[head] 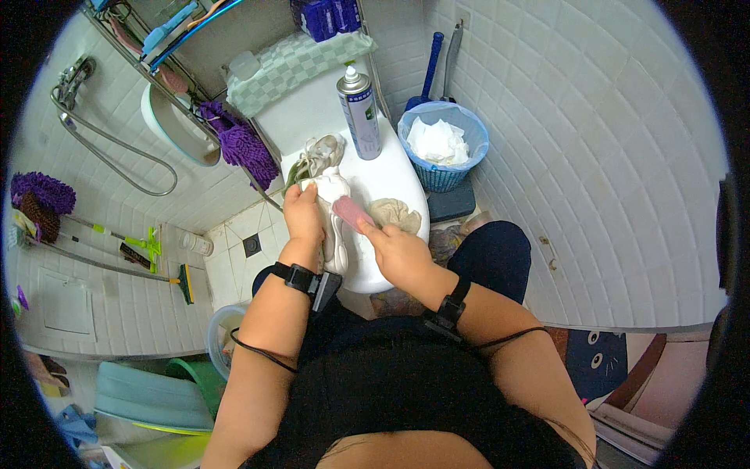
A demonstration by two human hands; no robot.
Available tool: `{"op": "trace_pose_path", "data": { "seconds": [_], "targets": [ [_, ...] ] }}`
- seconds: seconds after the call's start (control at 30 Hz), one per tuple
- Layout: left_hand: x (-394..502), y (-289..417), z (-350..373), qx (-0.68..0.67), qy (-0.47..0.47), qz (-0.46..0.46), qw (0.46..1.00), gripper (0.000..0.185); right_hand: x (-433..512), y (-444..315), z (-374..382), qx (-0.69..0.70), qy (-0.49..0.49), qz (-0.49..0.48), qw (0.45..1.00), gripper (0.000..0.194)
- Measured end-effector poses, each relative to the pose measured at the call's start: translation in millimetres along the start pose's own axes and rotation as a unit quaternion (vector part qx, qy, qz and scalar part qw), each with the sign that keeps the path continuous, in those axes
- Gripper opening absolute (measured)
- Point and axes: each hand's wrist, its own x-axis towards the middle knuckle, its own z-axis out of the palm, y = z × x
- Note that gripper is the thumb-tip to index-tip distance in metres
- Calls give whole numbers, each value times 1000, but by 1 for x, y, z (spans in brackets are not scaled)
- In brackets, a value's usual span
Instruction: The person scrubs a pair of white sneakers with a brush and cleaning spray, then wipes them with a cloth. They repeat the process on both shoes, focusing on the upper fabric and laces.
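Note:
My left hand grips a white shoe above the closed white toilet lid, its sole side edge towards me. Between the fingers of my right hand is a pink brush, its far end against the shoe's foamy white part. Behind the held shoe a second light shoe with laces lies on the lid. Upright near the tank stands an aerosol can with a white nozzle. A crumpled beige cloth rests on the lid beside my right hand.
Right of the toilet, a blue lined waste basket holds white paper. A toilet brush leans behind it. Purple microfibre dusters hang at the left by a metal rack. A pale bucket and a teal basin stand lower left.

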Motion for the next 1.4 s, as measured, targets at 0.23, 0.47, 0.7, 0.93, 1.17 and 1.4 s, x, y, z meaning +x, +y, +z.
{"op": "trace_pose_path", "data": {
  "seconds": [0.23,0.47,0.7,0.93,1.17,1.4],
  "targets": [
    [2,3,1,15,-21,8,1000,12,2,1,-1,-13,133,-22,991,47],
    [2,7,-2,31,-64,-15,997,13,0,0,-4,20,141,-14,990,46],
    [8,18,2,-61,-19,-29,998,14,-3,4,-6,21,-12,-65,998,51],
    [12,16,-2,-17,-69,-25,997,23,-6,7,-5,-11,148,-47,988,49],
    [4,17,-1,-6,-59,-51,997,18,0,7,-8,25,115,-20,993,47],
    [-5,21,-8,81,-101,3,992,11,-5,8,-7,65,2,31,997,44]
  ]
}}
